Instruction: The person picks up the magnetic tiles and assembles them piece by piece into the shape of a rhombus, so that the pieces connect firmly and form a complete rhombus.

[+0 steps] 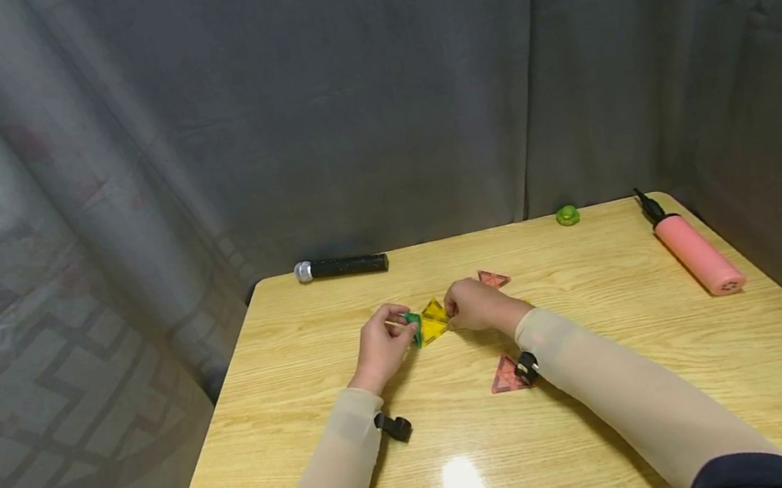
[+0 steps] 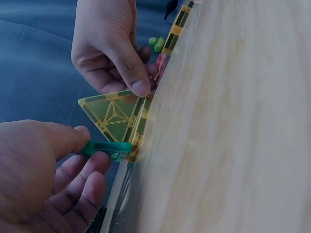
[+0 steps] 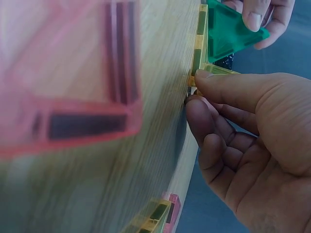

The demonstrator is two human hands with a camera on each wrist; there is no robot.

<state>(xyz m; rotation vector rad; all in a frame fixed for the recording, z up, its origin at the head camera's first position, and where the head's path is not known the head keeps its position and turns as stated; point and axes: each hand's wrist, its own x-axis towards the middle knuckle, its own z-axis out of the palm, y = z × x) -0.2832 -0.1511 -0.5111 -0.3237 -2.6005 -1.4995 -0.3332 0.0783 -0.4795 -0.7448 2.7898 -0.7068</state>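
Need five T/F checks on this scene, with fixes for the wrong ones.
1. The left hand pinches a green tile. True.
2. The right hand holds the microphone. False: it touches a yellow tile; the microphone lies on the table.
3. The pump lies right of the microphone in the head view. True.
4. The green toy sits at the table edge nearest the person. False: it sits near the far edge.
5. The pump's body is blue. False: it is pink.
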